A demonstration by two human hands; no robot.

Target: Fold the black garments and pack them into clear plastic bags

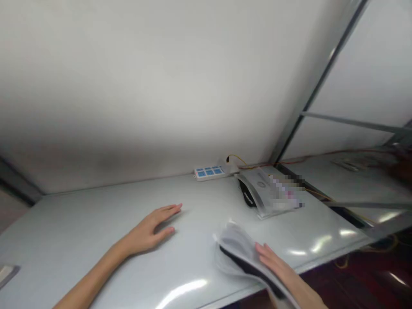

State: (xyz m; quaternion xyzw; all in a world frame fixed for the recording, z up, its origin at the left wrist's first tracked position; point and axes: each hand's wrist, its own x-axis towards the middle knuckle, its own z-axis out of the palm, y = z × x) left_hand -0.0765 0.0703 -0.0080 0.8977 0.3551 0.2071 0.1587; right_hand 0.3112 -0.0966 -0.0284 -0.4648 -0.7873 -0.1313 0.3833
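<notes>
Over the middle of the pale table [106, 214], my left hand [151, 227] is open and holds nothing, its thumb and fingers apart. My right hand [273, 262] is pressed against a clear plastic bag [238, 244] with something black inside, near the front edge; its thumb is hidden behind the bag. That bag is blurred and tilted. Farther back on the right lies another clear bag [265, 189], with a black item [246, 194] at its left side.
A white power strip [210, 172] with blue sockets and a yellow cable lies against the back panel. Metal frame bars [322, 81] rise at the right. A pale object [7, 274] sits at the left edge.
</notes>
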